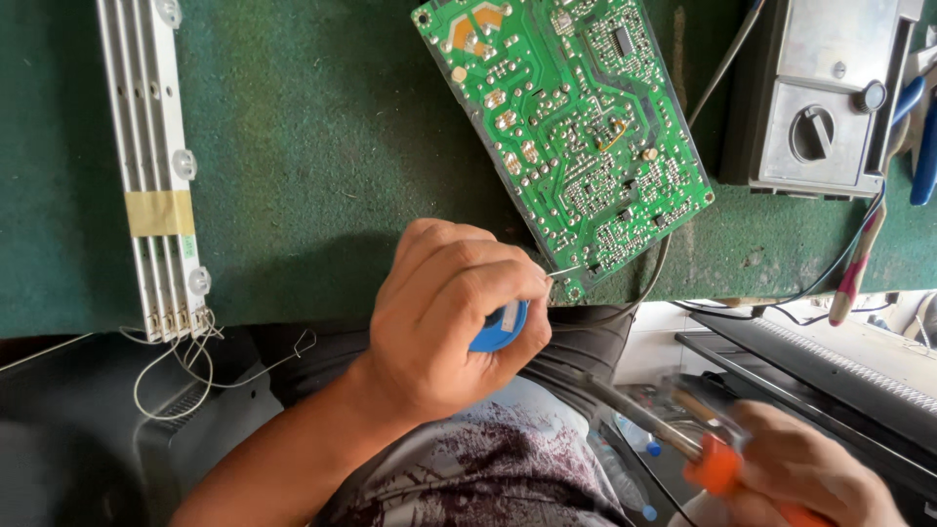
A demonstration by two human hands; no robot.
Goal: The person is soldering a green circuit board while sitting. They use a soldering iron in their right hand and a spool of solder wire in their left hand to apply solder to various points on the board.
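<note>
Two hands grip: left hand (444, 317) fingers around solder spool (500, 327) beside circuit board (571, 127), right hand (810, 473) soldering iron (683, 439).

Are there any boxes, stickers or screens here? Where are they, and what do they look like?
Tape label: left, wrapped around the white strips; tan rectangle.
Blue spool: in the left hand; round, with a small pale sticker.
No packages, signs or screens show.

A green board (571, 127) dotted with silver solder lies on a dark green desk (312, 146). White strips (151, 166) carry a tan tape band. The left hand (449, 317) grips a blue spool (500, 327); the right hand (810, 468) an orange-handled iron (717, 464). A grey box (830, 93) sits beside.
</note>
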